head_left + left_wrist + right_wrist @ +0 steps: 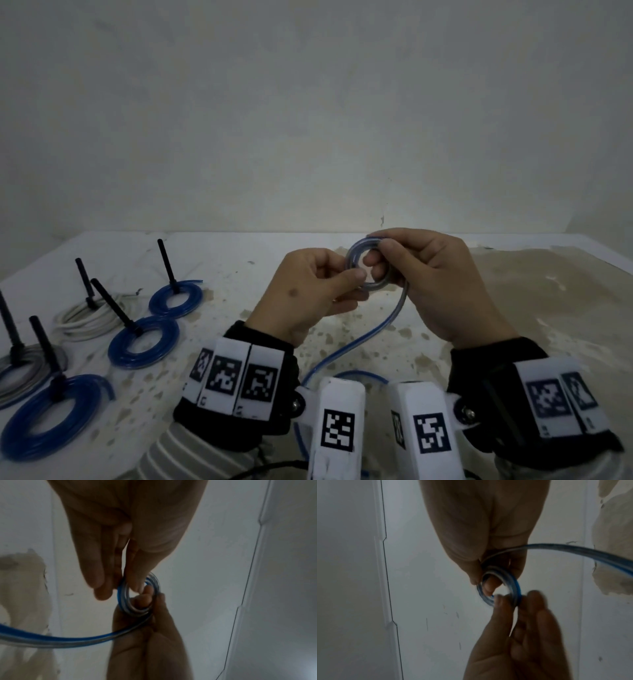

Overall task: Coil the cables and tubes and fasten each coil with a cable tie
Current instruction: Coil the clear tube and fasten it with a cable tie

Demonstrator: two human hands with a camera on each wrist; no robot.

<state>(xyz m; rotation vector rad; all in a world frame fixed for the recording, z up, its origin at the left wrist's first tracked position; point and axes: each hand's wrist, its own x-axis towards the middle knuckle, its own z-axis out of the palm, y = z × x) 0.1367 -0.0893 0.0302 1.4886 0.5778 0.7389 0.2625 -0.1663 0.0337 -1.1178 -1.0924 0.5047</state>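
Loose tail [356, 342]: ours to wind yet.
Grip: our left hand [308, 291] and right hand [435, 284] pinch the small tube coil [368, 267].
Done: tied coils [144, 339] left of it.
Left: finish, tie.

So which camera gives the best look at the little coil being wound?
The left wrist view: the small coil fills the middle, its turns distinct, pinched by both hands. The right wrist view shows it blurrier; the head view shows it small, fingers covering parts.

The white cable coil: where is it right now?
In the head view, the white cable coil lies on the table's left side, between two blue tube coils, a black tie standing from it.
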